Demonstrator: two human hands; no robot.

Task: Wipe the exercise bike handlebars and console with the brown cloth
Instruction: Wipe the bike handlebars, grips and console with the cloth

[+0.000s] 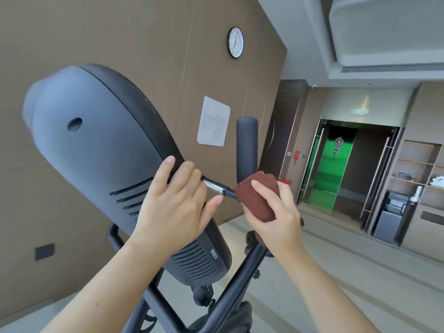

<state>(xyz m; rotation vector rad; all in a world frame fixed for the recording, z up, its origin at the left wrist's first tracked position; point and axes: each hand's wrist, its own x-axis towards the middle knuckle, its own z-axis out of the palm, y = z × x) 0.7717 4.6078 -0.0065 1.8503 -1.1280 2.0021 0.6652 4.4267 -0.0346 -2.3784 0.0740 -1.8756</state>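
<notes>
The exercise bike's grey and black console [96, 150] fills the left of the head view, its vented back toward me. My left hand [175, 203] grips the console's right edge, fingers curled over the rim. A handlebar bar with a silver sensor section [216, 187] runs right from under that hand. My right hand [276, 212] holds the folded brown cloth [258, 197] pressed around that bar. The black padded end of the handlebar [247, 145] stands upright just behind the cloth.
The bike's black frame tubes [228, 292] cross below my arms. A brown panelled wall with a clock [235, 42] and a posted sheet [213, 121] stands behind. Shelving [418, 179] and a green-lit doorway [336, 169] lie to the right across grey floor.
</notes>
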